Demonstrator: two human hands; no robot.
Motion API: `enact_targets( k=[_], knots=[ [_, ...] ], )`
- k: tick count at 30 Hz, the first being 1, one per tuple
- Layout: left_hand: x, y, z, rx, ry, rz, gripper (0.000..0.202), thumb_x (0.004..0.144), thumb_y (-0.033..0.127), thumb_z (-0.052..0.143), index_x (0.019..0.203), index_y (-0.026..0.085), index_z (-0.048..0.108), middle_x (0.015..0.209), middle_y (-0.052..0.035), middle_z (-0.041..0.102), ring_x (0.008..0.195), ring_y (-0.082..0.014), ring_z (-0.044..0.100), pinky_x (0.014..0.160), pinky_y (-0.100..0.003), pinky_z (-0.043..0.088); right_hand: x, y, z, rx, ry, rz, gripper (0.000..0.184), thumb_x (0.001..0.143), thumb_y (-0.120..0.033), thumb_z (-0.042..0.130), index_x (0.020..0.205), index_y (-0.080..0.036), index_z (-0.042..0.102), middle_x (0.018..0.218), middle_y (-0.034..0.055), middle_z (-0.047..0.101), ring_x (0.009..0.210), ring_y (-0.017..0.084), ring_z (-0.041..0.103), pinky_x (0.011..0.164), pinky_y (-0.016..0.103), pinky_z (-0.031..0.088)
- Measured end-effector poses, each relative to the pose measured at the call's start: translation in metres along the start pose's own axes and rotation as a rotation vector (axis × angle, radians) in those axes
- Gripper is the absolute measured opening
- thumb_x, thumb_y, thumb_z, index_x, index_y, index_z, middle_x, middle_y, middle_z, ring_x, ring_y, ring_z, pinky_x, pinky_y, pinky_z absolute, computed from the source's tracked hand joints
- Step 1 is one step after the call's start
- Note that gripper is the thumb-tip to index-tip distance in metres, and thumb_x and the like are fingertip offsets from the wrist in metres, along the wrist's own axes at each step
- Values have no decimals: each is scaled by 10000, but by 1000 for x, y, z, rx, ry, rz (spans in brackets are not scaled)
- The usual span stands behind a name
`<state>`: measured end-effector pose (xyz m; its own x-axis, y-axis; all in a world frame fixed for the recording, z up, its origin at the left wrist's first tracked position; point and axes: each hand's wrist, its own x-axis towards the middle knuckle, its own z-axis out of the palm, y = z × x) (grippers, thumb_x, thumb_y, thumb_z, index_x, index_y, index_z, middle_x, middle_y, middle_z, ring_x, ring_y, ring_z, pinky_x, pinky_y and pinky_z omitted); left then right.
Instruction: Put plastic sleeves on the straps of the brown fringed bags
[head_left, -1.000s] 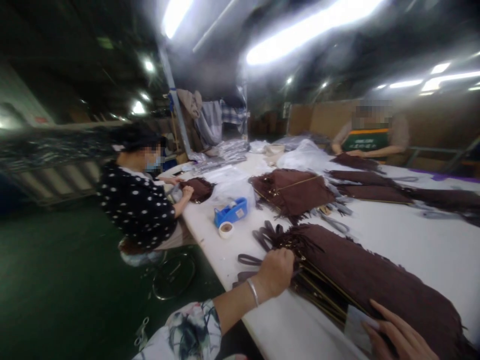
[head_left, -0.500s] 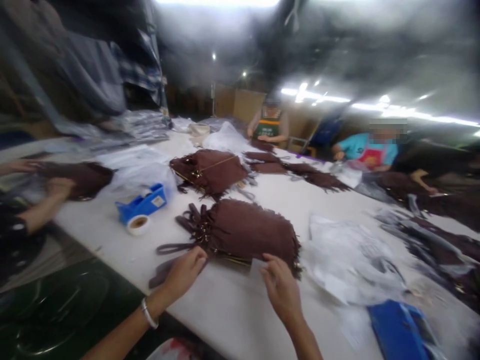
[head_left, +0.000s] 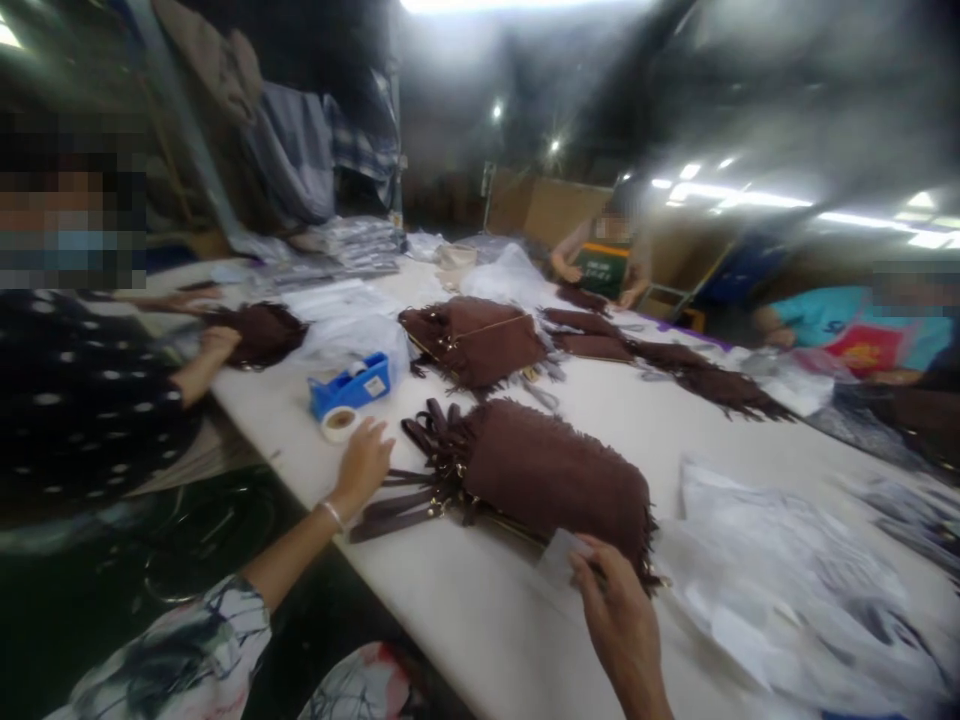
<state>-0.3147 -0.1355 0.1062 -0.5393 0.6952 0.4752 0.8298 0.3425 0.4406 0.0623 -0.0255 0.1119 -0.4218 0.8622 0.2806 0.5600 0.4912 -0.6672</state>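
Left hand [head_left: 364, 465]: fingers loosely spread, gripping nothing visible; just beside the round white tape roll [head_left: 339, 433], contact impossible to tell.
Right hand [head_left: 615, 590]: pinching a small, pale, translucent sheet [head_left: 561, 556] between thumb and fingers, at the near edge of the large brown, suede-like fringed bag [head_left: 559, 475].
Brown bag: lying flat on the white tabletop [head_left: 487, 600], long axis slanting from the strap end at far left to near right; right hand nearer; ahead and to the right of the left hand, with dark flat straps [head_left: 397, 517] between.
Blue plastic tape dispenser [head_left: 351, 387]: behind the tape roll, a pale roll seemingly seated inside.
Containers: brown bag's contents hidden; crumpled translucent plastic bags [head_left: 795, 570] at right, contents unreadable.
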Motion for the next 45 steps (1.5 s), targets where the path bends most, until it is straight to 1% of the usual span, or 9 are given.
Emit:
enact_targets(
  k=[2,7,11,18,22,26,37,41,45],
  knots=[
    [-19,0,-12,-83,11,-127,330,943,308,393,1139,146,605,1245,-148,596,1223,-289,500,1065,-479,369,-4,-19,5,98,-55,96,296,862,-510,527,855,-225,607,900,39,655,860,223,595,786,318,439],
    [-78,69,-38,-780,-504,-221,317,945,401,439,1103,203,629,1112,-64,673,1055,-210,600,946,-334,445,-9,-76,41,573,-339,204,311,846,-502,570,746,-207,580,702,-20,561,699,152,520,671,240,416],
    [-92,98,-29,-1187,-734,-350,353,776,403,706,1009,147,637,955,-61,688,872,-192,625,764,-275,462,-13,-96,65,669,-375,238,298,836,-480,600,732,-202,582,695,-28,547,694,140,499,659,233,398],
    [-102,77,-14,-1085,-762,-545,199,696,278,709,646,139,576,600,26,565,571,-104,447,553,-227,312,-25,-86,87,711,-309,334,306,771,-466,682,704,-200,549,656,-38,519,645,130,476,622,248,397],
    [-103,74,-27,-871,-742,-417,102,737,222,608,660,156,595,605,33,555,609,-121,459,571,-239,295,-27,-90,92,827,-398,409,357,780,-489,665,992,-204,624,846,9,614,768,171,544,662,276,441],
    [-103,71,-37,-692,-725,-306,166,785,237,566,636,165,575,589,40,520,607,-124,457,572,-246,287,-26,-94,98,718,-401,349,300,822,-480,626,783,-184,638,705,-16,557,683,139,488,654,260,395],
    [-130,54,-11,-1304,-761,-776,423,612,429,823,792,123,593,727,-63,676,634,-160,605,618,-263,420,-37,-98,111,626,-170,376,370,842,-501,595,652,-206,478,635,-51,441,636,123,412,621,242,348],
    [-123,54,-18,-1060,-680,-634,358,766,477,675,702,136,586,655,-37,632,611,-153,568,594,-256,391,-43,-95,110,618,-185,406,383,867,-521,543,648,-216,462,611,-45,457,616,134,454,613,251,390],
    [-108,52,-33,-488,-683,-44,225,907,281,507,757,155,617,754,-43,626,723,-178,566,676,-287,396,-41,-90,100,496,-224,231,467,790,-478,658,1161,-218,548,1121,68,617,966,223,586,801,330,470]
  ],
)
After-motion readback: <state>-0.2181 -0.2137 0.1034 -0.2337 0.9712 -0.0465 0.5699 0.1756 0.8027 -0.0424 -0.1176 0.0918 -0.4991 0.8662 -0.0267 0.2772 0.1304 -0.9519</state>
